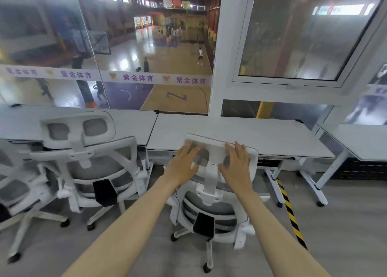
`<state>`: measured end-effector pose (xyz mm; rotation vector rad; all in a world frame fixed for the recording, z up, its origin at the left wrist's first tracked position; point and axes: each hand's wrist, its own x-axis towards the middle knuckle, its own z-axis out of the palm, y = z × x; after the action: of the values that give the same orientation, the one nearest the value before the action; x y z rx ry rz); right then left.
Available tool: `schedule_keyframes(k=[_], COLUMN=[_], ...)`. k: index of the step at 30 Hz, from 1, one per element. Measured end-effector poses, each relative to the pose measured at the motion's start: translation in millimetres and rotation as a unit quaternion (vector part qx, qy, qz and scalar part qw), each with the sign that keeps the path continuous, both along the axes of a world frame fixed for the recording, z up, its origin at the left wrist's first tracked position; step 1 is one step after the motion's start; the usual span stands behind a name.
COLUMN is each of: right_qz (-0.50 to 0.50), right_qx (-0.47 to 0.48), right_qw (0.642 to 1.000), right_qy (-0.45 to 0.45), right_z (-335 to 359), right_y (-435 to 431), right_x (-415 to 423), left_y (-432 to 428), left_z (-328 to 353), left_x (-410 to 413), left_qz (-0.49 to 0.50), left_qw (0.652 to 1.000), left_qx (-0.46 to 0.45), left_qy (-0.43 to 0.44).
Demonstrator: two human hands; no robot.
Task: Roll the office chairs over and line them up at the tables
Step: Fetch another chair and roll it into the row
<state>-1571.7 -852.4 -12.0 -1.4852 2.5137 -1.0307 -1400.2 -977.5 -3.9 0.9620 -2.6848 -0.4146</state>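
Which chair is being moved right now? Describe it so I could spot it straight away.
Find the white pillar between the big windows; the middle table stands below it. The chair at that table is the one, white with grey mesh like its neighbours on the left, but the only one with both hands flat on its headrest.

A: Bright enough?
B: Yes, soft and even, with white glare patches on the court floor (125, 64) behind the glass.
A: Sharp?
B: No. The headrest (219, 151) is motion-blurred, and the edges bow and smear.
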Motion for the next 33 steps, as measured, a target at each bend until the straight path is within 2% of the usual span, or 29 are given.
schedule_keyframes(k=[4, 11, 17, 27, 33], right_qz=[0.095, 0.208, 0.309, 0.472, 0.570], right_qx=[0.044, 0.117, 0.152, 0.214, 0.215], right_qw=[0.993, 0.969, 0.939, 0.851, 0.784], right_qy=[-0.049, -0.059, -0.016, 0.090, 0.121], right_z=[0.2, -15.3, -27.4, -44.7, -46.3], right_y=[38.0, 107.9, 136.3, 196.4, 288.1], right_x=[25.6, 104.2, 204.3, 447.3, 651.0], left_y=[54.5, 157.7, 242.6, 398.2, 529.4], left_z=[-10.1, -41.7, -40.6, -53.9, -68.0], left_x=[35.5, 141.0, 256.1, 502.4, 670.1], left_qz=[0.048, 0.161, 0.282, 0.466, 0.566], left_qw=[0.997, 0.983, 0.953, 0.870, 0.810], left_qx=[0.050, 0.058, 0.062, 0.108, 0.145], left_qy=[-0.032, -0.073, -0.096, -0.118, -0.055])
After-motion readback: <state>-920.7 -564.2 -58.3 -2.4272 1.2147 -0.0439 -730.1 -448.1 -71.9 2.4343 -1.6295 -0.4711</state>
